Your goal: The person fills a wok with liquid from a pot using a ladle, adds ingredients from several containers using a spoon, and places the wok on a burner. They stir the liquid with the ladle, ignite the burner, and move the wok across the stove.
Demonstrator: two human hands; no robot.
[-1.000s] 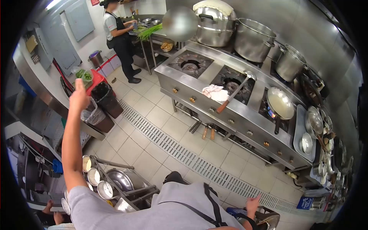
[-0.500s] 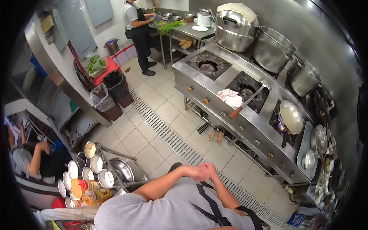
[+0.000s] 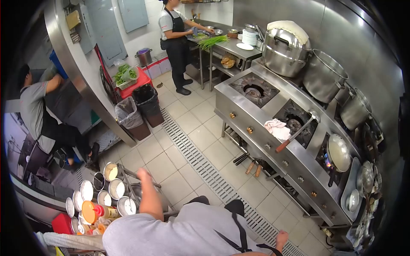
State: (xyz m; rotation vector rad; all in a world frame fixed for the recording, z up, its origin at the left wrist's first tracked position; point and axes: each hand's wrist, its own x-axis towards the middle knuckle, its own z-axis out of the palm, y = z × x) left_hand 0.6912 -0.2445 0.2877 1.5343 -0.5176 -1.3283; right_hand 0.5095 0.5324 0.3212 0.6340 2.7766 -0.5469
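Observation:
My left hand (image 3: 144, 175) is raised at the end of a bent forearm, to the right of a metal rack edge. It is nearest to several round white-lined containers, among them a tub with pale yellow contents (image 3: 111, 171) and a tub with white contents (image 3: 126, 206). Motion smears its fingers, and I cannot see anything in it. Low beside my body hangs my right hand (image 3: 281, 239), apart from the stove. Its fingers are too small and partly turned away to read. Squeeze bottles (image 3: 97, 211) with red and orange parts stand below the containers.
A steel stove (image 3: 260, 115) runs along the right, with a lit burner under a wok (image 3: 339, 152), a ladle (image 3: 297, 133) and a cloth (image 3: 276, 129). A floor drain (image 3: 200, 164) crosses the tiles. Co-workers stand at the back counter (image 3: 183, 47) and far left. Bins (image 3: 131, 118) stand left.
My hands were together in front of my body and have come apart. The left has moved left toward the containers, the right down to the right. The co-worker at left stands more fully in view.

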